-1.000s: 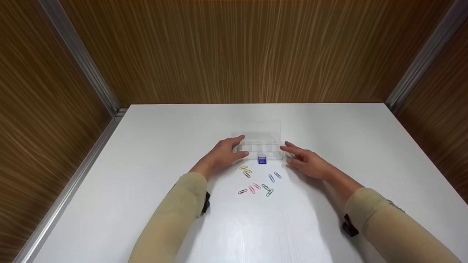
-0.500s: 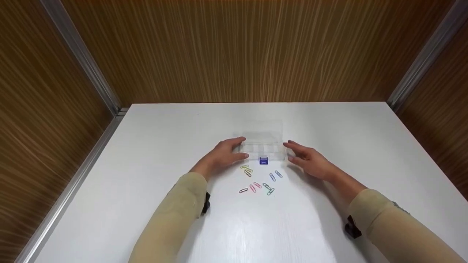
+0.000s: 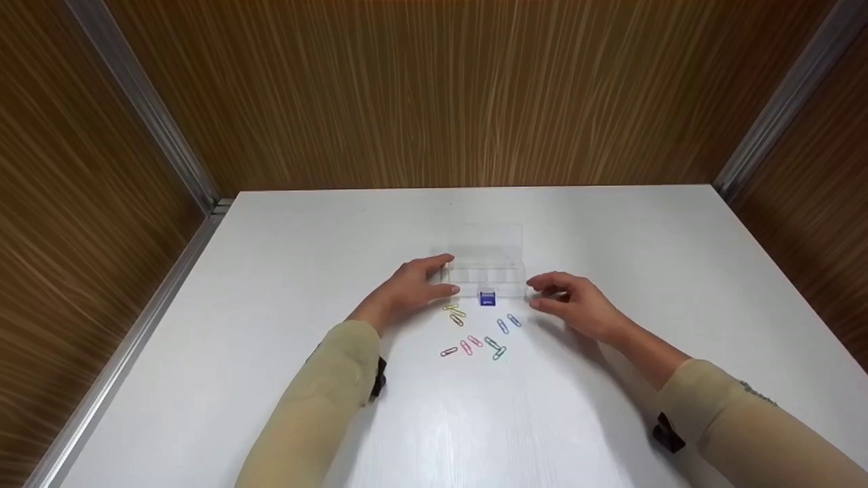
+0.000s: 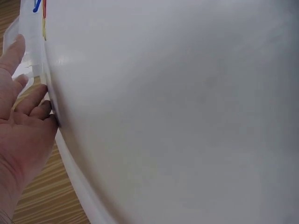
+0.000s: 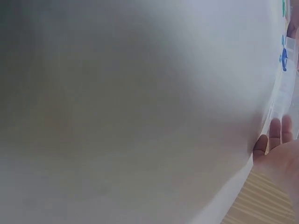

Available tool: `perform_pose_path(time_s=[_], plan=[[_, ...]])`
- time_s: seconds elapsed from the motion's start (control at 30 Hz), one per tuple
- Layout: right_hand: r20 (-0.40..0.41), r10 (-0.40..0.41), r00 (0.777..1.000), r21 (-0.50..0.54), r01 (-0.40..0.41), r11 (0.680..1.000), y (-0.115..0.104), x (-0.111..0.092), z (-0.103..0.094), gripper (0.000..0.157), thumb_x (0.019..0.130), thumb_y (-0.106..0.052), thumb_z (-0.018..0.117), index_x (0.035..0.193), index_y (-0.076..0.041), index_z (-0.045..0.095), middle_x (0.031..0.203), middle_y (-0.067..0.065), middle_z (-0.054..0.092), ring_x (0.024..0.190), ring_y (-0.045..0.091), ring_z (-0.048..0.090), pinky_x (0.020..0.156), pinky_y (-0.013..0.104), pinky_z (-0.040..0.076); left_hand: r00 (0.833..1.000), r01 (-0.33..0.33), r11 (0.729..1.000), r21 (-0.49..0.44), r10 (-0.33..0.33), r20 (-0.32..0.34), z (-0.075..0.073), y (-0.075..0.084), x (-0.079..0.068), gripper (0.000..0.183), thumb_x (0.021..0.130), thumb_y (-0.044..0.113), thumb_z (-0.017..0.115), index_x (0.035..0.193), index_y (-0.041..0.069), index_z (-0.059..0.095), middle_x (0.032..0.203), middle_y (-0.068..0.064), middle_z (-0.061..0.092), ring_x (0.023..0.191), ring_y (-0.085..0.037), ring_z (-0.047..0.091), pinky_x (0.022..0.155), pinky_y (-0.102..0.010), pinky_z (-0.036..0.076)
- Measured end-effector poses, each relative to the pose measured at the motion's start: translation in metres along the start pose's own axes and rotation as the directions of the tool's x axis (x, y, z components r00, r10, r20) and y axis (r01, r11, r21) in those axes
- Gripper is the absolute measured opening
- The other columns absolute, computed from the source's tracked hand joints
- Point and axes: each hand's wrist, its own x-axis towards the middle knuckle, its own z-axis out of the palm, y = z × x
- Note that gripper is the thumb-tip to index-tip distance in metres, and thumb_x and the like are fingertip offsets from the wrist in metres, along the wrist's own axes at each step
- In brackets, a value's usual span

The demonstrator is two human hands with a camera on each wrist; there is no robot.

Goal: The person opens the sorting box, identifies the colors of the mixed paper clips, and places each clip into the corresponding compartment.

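Note:
A clear plastic compartment box (image 3: 498,274) with a blue latch (image 3: 487,298) rests on the white table, its transparent lid (image 3: 485,236) tipped back. My left hand (image 3: 410,288) grips the box's left end, thumb by the front corner and forefinger by the back one. At the other end, my right hand (image 3: 576,305) has its fingers loosely bent, fingertips right by the box's side and nothing held. In the right wrist view, its fingers (image 5: 274,130) overlap the clear plastic. Several paper clips lie in front: yellow (image 3: 458,313), blue (image 3: 502,326), pink (image 3: 466,348), green (image 3: 500,353) and dark red (image 3: 449,352).
The white table (image 3: 305,257) reaches back to a wood-grain panel (image 3: 475,95). Similar panels stand at the left and right, with metal corner posts (image 3: 149,102) between them. Dark wrist devices (image 3: 668,434) sit under both light sleeves.
My right hand has drawn slightly back and toward me from the box's right end, its forefinger lower and more bent. The left hand stays at the left end, and the clips lie as before.

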Motion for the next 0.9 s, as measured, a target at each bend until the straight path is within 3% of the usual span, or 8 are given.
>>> perform_pose_path(time_s=[0.47,0.9], plan=[[0.140,-0.058,0.988,-0.053,0.066,0.996,-0.001,0.007,0.014,0.031,0.096,-0.016,0.081,0.127,-0.013,0.078,0.117,0.006,0.071,0.102,0.024,0.059,0.088,0.024,0.048,0.999,0.030,1.000,-0.002,-0.030,0.015,-0.003,-0.002,0.003,0.075,0.100,0.045,0.074,0.166,0.030,0.041,0.171,0.003,0.035,0.160,-0.019,0.025,0.129,-0.040,0.021],[0.171,-0.130,0.977,-0.111,0.150,0.982,0.006,0.007,0.019,0.033,0.094,-0.013,0.081,0.127,-0.018,0.080,0.111,0.000,0.071,0.103,0.024,0.054,0.088,0.034,0.044,1.000,0.005,1.000,0.019,-0.005,0.030,-0.002,-0.002,0.002,0.074,0.101,0.045,0.072,0.166,0.029,0.040,0.171,0.003,0.036,0.160,-0.019,0.025,0.129,-0.039,0.021]])
